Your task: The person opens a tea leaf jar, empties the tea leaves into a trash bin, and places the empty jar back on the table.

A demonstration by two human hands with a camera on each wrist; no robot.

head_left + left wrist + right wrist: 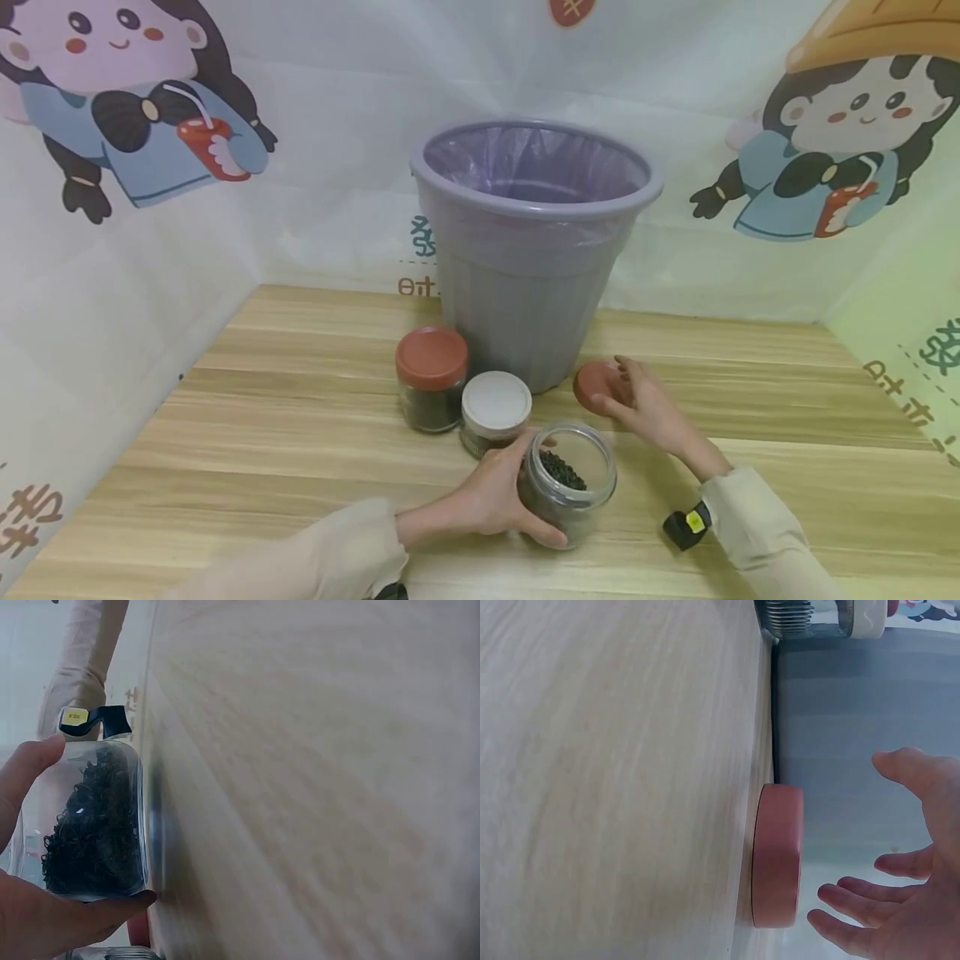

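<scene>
My left hand (491, 500) grips an uncapped glass jar (581, 510), thumb on the near side. Dark curled leaves, like loose tea, lie inside; the left wrist view shows them heaped in the jar (97, 825), which stands upright on the table. A reddish-brown lid (591, 385) lies flat on the wood to the right of the bin. Over it hovers my right hand (654, 410). In the right wrist view the fingers of the right hand (915, 915) are spread, with a gap between them and the lid (778, 859).
A grey bin (525, 283) with a purplish liner stands at the back. Left of my jar are a white-lidded jar (497, 402) and a taller red-lidded jar (432, 358). Wooden tabletop (300, 400) surrounds them; a printed white sheet (337, 150) hangs behind.
</scene>
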